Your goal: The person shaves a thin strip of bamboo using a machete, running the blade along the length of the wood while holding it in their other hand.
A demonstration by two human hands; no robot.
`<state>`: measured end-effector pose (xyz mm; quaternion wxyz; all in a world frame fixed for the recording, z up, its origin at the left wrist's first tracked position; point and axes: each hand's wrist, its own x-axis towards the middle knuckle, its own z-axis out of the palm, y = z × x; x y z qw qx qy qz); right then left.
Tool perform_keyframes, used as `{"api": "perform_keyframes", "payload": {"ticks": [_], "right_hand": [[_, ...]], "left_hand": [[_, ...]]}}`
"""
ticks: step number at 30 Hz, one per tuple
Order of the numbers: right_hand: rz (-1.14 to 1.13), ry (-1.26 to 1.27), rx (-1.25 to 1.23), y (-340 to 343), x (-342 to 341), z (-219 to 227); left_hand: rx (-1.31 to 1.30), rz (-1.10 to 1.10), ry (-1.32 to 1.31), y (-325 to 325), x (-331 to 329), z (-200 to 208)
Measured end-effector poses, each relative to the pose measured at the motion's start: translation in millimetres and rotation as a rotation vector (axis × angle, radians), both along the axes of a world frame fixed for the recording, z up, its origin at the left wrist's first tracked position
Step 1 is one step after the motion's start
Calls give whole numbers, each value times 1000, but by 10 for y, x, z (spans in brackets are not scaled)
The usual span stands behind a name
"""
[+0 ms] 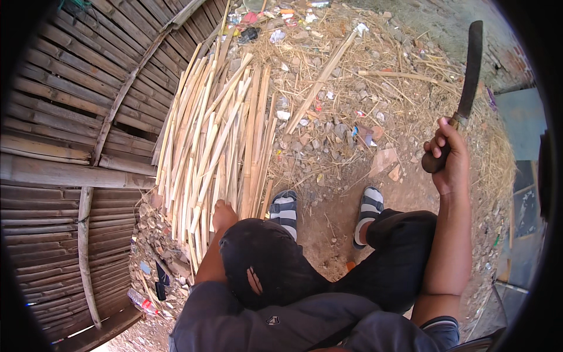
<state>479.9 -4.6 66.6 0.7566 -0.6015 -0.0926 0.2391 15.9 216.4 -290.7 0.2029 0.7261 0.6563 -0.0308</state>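
Note:
Raised on the right, my right hand (450,154) is closed around the wooden handle of a machete (472,73). Its long dark blade points up and away from me, with the tip curving slightly. My left hand (224,216) is low beside my left knee, at the near part of a pile of split bamboo strips (205,129). It seems to touch the strips, but its fingers are mostly hidden, so I cannot tell whether it grips one. The pale strips lie lengthwise, some crossing over others.
A bamboo slat wall (76,111) rises along the left. One split bamboo piece (322,82) lies apart on ground littered with straw, stones and scraps. My sandalled feet (284,211) are in front of me. A plastic bottle (142,302) lies at lower left; grey panels (522,129) stand at right.

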Motion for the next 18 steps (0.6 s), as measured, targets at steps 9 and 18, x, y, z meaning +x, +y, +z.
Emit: {"api": "perform_keyframes", "payload": {"ticks": [9, 18], "right_hand": [[189, -198, -185, -134, -348, 236], [447, -1017, -351, -141, -430, 584]], "left_hand": [[443, -181, -631, 222, 193, 1871], [484, -304, -538, -129, 1629, 3780]]}}
